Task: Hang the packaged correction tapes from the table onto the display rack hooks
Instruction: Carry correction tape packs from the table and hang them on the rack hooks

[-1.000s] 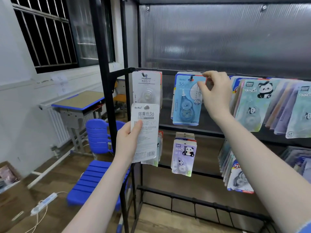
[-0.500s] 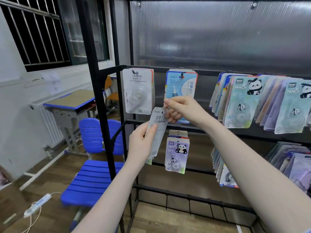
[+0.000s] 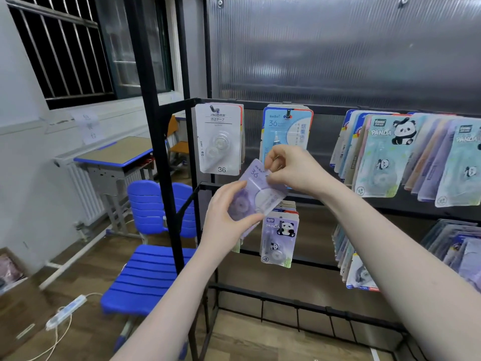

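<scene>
Both of my hands hold one purple correction-tape pack (image 3: 260, 195) marked 36, tilted in front of the black display rack (image 3: 156, 152). My left hand (image 3: 229, 217) grips its lower end, thumb across the front. My right hand (image 3: 291, 170) pinches its top edge. Behind it, a blue pack (image 3: 287, 126) hangs on a top-row hook, with a white pack (image 3: 220, 139) to its left. A purple panda pack (image 3: 279, 238) hangs on the row below.
Rows of panda packs (image 3: 382, 155) fill the rack's right side, with more packs (image 3: 359, 269) lower down. A blue chair (image 3: 148, 259) and a school desk (image 3: 117, 155) stand to the left. A power strip (image 3: 65, 312) lies on the wooden floor.
My right hand left the blue pack on the top hook and came down to the pack in my left hand. That pack turned from back-facing to front-facing and tilted. The view shifted left.
</scene>
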`<state>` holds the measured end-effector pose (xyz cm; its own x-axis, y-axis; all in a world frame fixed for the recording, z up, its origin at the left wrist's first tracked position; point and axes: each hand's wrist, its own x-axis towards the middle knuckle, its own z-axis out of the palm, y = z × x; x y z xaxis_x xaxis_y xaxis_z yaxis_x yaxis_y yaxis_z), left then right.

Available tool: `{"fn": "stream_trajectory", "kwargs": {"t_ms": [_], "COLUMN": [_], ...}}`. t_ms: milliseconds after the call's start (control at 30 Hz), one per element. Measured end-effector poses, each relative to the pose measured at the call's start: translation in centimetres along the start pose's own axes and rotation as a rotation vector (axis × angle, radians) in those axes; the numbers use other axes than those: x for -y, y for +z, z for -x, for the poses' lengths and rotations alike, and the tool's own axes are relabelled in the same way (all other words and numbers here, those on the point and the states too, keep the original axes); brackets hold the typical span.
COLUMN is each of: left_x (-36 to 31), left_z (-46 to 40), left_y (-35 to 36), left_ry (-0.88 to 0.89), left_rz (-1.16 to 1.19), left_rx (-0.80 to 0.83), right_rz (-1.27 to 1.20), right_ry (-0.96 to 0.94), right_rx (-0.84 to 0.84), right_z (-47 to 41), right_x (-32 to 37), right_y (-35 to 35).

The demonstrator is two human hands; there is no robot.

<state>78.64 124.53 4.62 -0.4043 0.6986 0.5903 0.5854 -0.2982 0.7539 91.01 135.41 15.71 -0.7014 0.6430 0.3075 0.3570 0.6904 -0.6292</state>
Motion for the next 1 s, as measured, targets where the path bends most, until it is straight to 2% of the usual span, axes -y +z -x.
{"fn": "stream_trajectory", "kwargs": {"t_ms": [200,267,400,500,667,1000], "left_x": [1.0,1.4,2.3,2.7,3.1,3.9], "left_z": [0.5,1.0,2.3,3.1,4.4,5.5], "left_y": [-2.2,-3.1,-4.5,-5.4,-6.9,-9.7], "left_ry": [-0.068,-0.074,-0.061,-0.149,-0.289,-0.366], "left_rz": [-0.153,-0.279,-0.669,-0.808,-0.847,-0.810], "left_rx": [-0.186,-0.229,-0.172,-0.057,0.088,0.057], "right_rz": [-0.004,-0.006,-0.038,-0.063,-0.022,0.070], "right_ry": [-0.130,-0.195,-0.294,-0.353,-0.388,-0.332], "right_rx": [-0.086,-0.118,-0.216,-0.296,-0.345,-0.304], "right_z": [-1.0,-1.5,-3.1,-4.6,-8.2,-12.7], "right_x": [0.7,1.6,4.0,6.2,8.5,8.2], "right_y": [0.1,0.1,0.3,0.3,0.7,2.3]}}
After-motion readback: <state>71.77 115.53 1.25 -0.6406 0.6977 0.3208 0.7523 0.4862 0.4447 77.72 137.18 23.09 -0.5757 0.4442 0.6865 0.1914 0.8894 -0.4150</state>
